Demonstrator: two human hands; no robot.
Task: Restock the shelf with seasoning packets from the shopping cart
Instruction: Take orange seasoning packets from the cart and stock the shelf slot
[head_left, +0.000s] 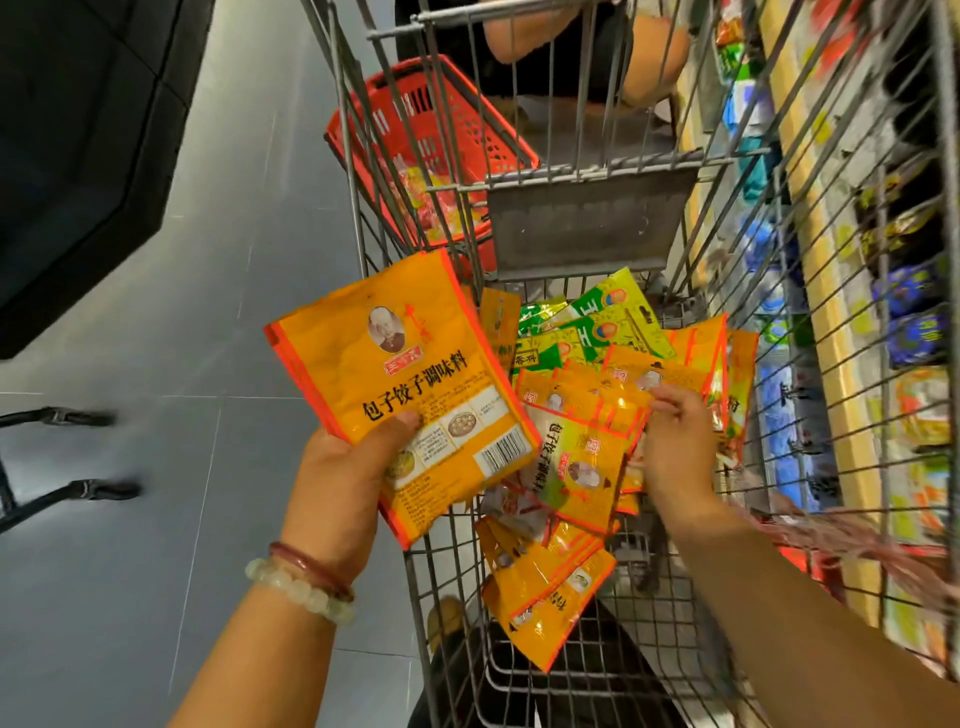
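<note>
Orange seasoning packets (400, 384), a stack whose number cannot be told, sit clenched in the left hand (337, 483), thumb pressed on the top packet's printed back, just left of the wire shopping cart (587, 228). The right hand (670, 447) reaches into the cart, its grip partly closed, fingertips touching loose orange packets (582, 467); several green packets (608, 322) lie beyond. One red basket (431, 140) stands farther off; the shelf (831, 291) runs right.
</note>
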